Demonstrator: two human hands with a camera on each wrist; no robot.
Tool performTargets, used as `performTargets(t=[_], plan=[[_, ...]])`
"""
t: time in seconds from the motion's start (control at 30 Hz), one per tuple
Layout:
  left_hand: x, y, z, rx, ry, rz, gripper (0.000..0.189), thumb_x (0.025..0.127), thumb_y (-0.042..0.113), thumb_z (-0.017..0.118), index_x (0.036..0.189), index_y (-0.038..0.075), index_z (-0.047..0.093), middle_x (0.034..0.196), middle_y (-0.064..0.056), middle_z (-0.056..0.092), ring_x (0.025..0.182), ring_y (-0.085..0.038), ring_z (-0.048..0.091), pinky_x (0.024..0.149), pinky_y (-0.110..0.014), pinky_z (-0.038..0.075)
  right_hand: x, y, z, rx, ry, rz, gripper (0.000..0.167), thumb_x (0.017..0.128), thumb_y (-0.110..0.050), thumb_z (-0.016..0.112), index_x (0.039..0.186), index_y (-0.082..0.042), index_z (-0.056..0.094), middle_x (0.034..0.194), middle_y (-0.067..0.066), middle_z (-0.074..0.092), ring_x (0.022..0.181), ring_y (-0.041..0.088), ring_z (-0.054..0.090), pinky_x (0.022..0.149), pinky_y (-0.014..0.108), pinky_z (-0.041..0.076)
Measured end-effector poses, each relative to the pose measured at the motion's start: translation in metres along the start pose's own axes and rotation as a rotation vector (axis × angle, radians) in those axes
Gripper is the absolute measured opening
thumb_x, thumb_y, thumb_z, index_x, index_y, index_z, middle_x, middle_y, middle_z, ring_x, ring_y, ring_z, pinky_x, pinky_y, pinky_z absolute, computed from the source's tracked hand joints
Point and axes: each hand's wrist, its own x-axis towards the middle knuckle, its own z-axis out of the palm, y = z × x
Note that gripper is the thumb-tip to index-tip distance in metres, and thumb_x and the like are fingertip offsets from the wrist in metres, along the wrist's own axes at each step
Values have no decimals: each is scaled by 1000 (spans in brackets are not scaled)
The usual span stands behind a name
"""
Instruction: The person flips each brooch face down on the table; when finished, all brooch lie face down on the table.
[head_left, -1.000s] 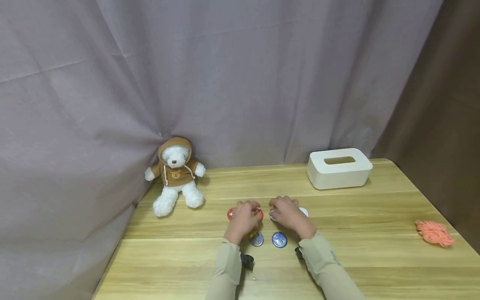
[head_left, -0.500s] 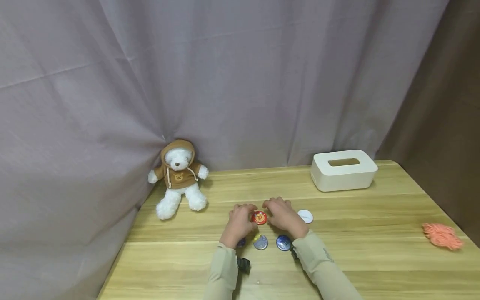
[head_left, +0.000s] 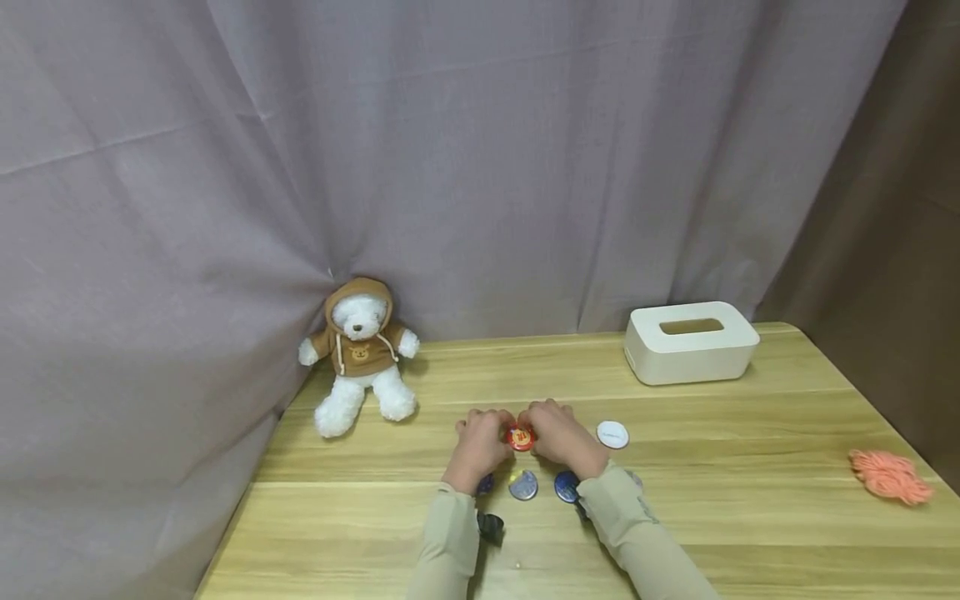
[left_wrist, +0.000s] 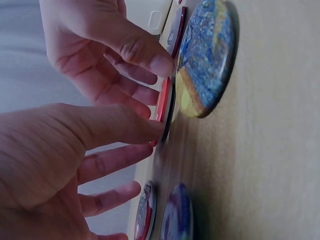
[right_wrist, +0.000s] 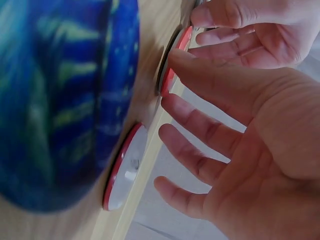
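Note:
A red button badge [head_left: 520, 438] with a yellow design lies on the wooden table between both hands. My left hand [head_left: 477, 448] pinches its left edge; in the left wrist view the thumb [left_wrist: 150, 129] lies over the rim, the other fingers spread. From the other side my right hand [head_left: 562, 435] pinches the badge, thumb [right_wrist: 185, 60] on top and index fingertip at the rim. Nearer me lie a blue-and-yellow badge [head_left: 523, 485], a dark blue badge [head_left: 566, 487] and another badge [head_left: 486, 484] partly hidden by the left hand.
A badge [head_left: 612, 434] lies white back up, right of the right hand. Another badge [head_left: 637, 480] is mostly hidden by the right sleeve. Farther off are a teddy bear [head_left: 362, 358], a white tissue box [head_left: 692, 354] and a coral yarn bundle [head_left: 890, 477].
Both hands have closed in on the red badge, the right hand moving left and uncovering the white-backed badge. The head view has shifted slightly.

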Motion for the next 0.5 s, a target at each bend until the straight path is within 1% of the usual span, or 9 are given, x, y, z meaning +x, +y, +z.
performTargets(t=[0.13,0.23,0.33,0.5], plan=[[0,2,1,7,0,-16,38,66,2,85,102,12,76,101,-4,74,103,-35,57,84,-55,36,0,-2,1,-9,4,12,28,66,12,75,80,-11,68,80,2,61,82,27,57,71,52,44],[0,2,2,20,4,-14,36,66,1,85,100,12,76,100,-3,74,101,-34,57,83,-55,37,1,-1,3,-7,27,2,29,64,14,72,75,-12,65,77,1,58,78,24,56,68,50,45],[0,1,2,26,11,-11,33,66,1,85,95,14,76,95,-1,74,99,-32,56,82,-54,36,1,0,5,8,50,-13,29,63,15,71,72,-11,62,73,1,57,71,21,53,63,46,44],[0,1,2,56,20,8,27,66,2,84,88,16,77,88,2,73,95,-30,56,79,-52,37,1,1,5,6,74,-33,27,62,14,74,71,-9,61,71,3,58,67,20,52,61,42,45]])
